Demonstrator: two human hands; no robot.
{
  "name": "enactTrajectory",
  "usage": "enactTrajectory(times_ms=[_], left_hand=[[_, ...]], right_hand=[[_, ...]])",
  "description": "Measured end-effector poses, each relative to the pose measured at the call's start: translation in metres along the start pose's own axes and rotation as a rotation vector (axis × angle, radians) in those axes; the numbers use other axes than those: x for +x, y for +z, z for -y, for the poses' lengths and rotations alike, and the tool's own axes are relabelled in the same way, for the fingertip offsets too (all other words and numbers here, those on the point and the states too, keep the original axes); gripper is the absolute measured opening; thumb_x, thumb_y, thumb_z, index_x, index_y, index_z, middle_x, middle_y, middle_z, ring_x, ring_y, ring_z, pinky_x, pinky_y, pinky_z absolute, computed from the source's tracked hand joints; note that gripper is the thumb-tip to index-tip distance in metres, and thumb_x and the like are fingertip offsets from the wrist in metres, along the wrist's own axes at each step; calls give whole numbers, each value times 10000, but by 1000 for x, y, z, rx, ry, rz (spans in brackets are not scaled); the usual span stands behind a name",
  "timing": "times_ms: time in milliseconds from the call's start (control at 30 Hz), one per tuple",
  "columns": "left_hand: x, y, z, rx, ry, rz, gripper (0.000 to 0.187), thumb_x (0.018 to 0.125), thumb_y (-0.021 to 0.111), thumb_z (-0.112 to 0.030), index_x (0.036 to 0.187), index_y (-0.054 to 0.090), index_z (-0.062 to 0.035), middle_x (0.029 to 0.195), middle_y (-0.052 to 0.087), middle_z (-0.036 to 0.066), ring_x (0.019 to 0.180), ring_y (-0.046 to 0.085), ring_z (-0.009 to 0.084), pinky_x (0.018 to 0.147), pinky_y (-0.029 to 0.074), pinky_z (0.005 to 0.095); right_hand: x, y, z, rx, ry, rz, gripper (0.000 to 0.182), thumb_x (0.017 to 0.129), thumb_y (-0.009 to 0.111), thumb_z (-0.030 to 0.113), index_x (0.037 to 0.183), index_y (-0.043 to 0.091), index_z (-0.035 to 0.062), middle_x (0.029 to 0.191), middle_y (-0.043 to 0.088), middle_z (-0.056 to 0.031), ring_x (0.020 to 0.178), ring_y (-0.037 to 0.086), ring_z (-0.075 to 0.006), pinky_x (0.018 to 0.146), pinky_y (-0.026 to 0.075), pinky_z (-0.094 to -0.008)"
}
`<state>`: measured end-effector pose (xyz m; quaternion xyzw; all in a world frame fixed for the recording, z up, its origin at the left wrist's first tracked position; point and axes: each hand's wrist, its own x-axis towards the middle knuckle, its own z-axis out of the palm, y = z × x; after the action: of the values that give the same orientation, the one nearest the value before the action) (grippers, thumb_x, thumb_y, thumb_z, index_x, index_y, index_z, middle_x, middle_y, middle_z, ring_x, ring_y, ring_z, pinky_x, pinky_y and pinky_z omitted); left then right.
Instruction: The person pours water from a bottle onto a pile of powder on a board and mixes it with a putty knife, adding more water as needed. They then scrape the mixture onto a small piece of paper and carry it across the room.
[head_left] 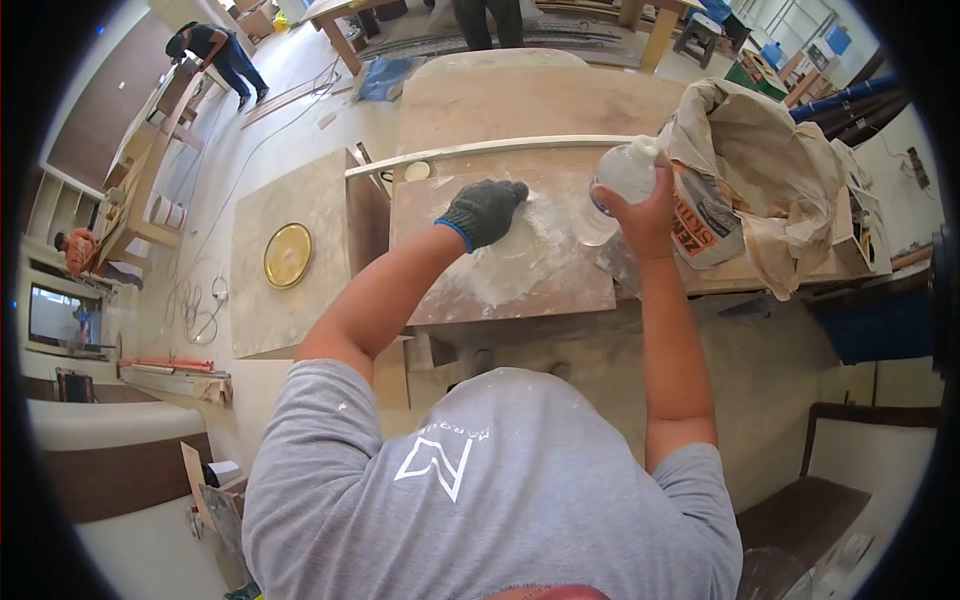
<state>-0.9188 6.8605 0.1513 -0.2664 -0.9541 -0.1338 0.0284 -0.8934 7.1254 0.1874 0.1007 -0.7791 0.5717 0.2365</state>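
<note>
My left hand [483,213], in a dark grey knitted glove with a blue cuff, is closed over the left side of a white powder pile [515,262]. What its fingers hold, if anything, is hidden. The powder is spread over a brown board [440,285]. My bare right hand [645,212] grips a clear plastic bottle [627,172] above the board's right side, thumb on the near side. Just right of that hand stands an open paper sack [700,215] with orange and black print. A small round pale lid [417,171] lies at the board's far left corner.
A round golden lid [288,256] lies on a wooden box [260,310] at left. A pale strip [500,146] crosses behind the powder. One person [220,60] bends over a bench at upper left; another [80,250] is at far left. Dark-trousered legs [487,22] show beyond the table.
</note>
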Motion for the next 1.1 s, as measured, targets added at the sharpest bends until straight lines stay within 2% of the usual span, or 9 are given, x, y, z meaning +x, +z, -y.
enactTrajectory(times_ms=[100, 267, 367, 433, 600, 733, 867, 967, 1100], left_hand=[[7, -9, 4, -55, -33, 37, 304, 839, 563, -84, 1114, 688, -120, 1022, 714, 182, 937, 687, 379, 843, 533, 495], [8, 18, 2, -5, 113, -65, 305, 813, 570, -74, 1059, 722, -170, 1034, 724, 135, 955, 689, 335, 846, 535, 445], [0, 0, -1, 29, 108, 73, 279, 817, 574, -87, 1032, 729, -173, 1001, 726, 129, 927, 692, 332, 840, 535, 455], [2, -1, 8, -15, 20, -20, 214, 823, 596, -115, 978, 731, -173, 923, 726, 104, 877, 698, 324, 801, 530, 482], [15, 10, -9, 83, 185, -38, 150, 835, 618, -158, 937, 726, -179, 900, 723, 89, 851, 692, 298, 737, 511, 449], [-3, 7, -10, 93, 265, 43, 140, 795, 631, -127, 890, 716, -182, 844, 695, 78, 823, 671, 322, 769, 503, 443], [-6, -2, -5, -6, 286, -134, 214, 727, 618, -51, 876, 717, -167, 891, 703, 89, 845, 669, 322, 753, 510, 447], [-12, -17, -30, -38, 243, -108, 223, 730, 609, -48, 902, 715, -141, 899, 706, 108, 841, 666, 338, 749, 516, 461], [-58, -36, -49, -127, -41, 27, 203, 799, 570, -71, 950, 705, -89, 912, 702, 170, 856, 665, 391, 768, 534, 487]], right_hand=[[0, 2, -7, 36, 63, -8, 788, 693, 909, 227, 1288, 435, 21, 1219, 578, -142, 1129, 590, -244, 955, 499, -387], [-8, 10, -20, 59, 40, -51, 761, 695, 907, 228, 1261, 448, 9, 1164, 609, -131, 1074, 619, -234, 927, 507, -372], [-9, 12, -38, 139, 31, -54, 771, 694, 908, 228, 1264, 441, 2, 1156, 618, -133, 1066, 627, -241, 923, 507, -368], [-12, 14, -39, 141, 28, -60, 778, 693, 911, 237, 1264, 439, 1, 1161, 619, -137, 1079, 626, -245, 922, 508, -370], [-24, 21, -50, 133, 20, -83, 776, 712, 909, 235, 1270, 424, 0, 1176, 600, -150, 1088, 609, -239, 947, 493, -378], [-51, 27, -84, 123, 40, -46, 813, 734, 901, 232, 1314, 384, -5, 1230, 545, -166, 1125, 582, -249, 997, 463, -384], [-81, 28, -99, 61, 188, -87, 845, 748, 892, 246, 1348, 355, -11, 1276, 491, -177, 1180, 548, -272, 1015, 450, -396], [-99, 31, -97, 43, 197, -112, 811, 765, 874, 214, 1348, 358, -15, 1284, 477, -186, 1203, 527, -282, 1032, 440, -404], [-117, 32, -104, -127, 127, -115, 766, 786, 849, 160, 1354, 368, -23, 1295, 472, -203, 1218, 523, -293, 1067, 422, -412]])
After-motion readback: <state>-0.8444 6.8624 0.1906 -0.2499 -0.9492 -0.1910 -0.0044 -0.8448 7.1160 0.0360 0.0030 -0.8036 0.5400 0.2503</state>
